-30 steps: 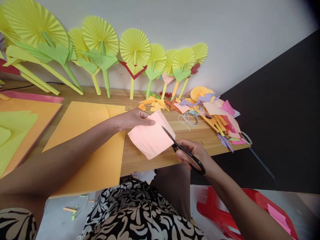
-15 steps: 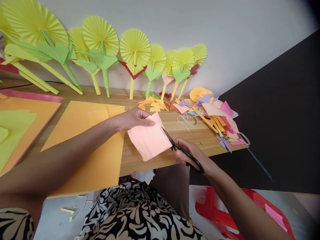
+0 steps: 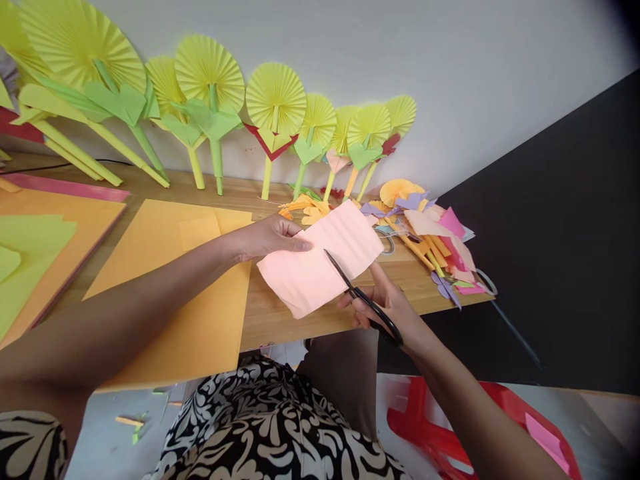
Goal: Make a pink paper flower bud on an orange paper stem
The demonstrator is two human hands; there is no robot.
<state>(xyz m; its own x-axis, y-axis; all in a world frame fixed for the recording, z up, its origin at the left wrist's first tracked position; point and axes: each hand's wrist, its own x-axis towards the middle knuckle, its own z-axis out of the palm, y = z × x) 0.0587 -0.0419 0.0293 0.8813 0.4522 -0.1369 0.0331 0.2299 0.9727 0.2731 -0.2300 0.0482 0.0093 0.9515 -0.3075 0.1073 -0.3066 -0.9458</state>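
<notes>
Pink sheet (image 3: 325, 230) was up over the worktop (image 3: 420, 290), just right of the large orange sheet (image 3: 210, 320). My left fingers (image 3: 301, 246) had it pinched near its middle, thumb on top. My right fingers (image 3: 383, 280) had the scissors (image 3: 355, 292), some splayed around the handles, one reaching up by the sheet's right edge. Blades looked close together and lay across the sheet, tip toward my left thumb.

Status: I'd call it early to midway. The sheet was rippled, broad, with mostly straight sides; no finished shape in it and no separate offcut visible below. Couldn't tell how deep the cut ran, blades hid that line.

Done, by the look: yellow pleated fans (image 3: 275, 93), stood along the wall with stalks and folded collars on. Loose: mixed paper pile (image 3: 440, 240) at right, unsorted.
</notes>
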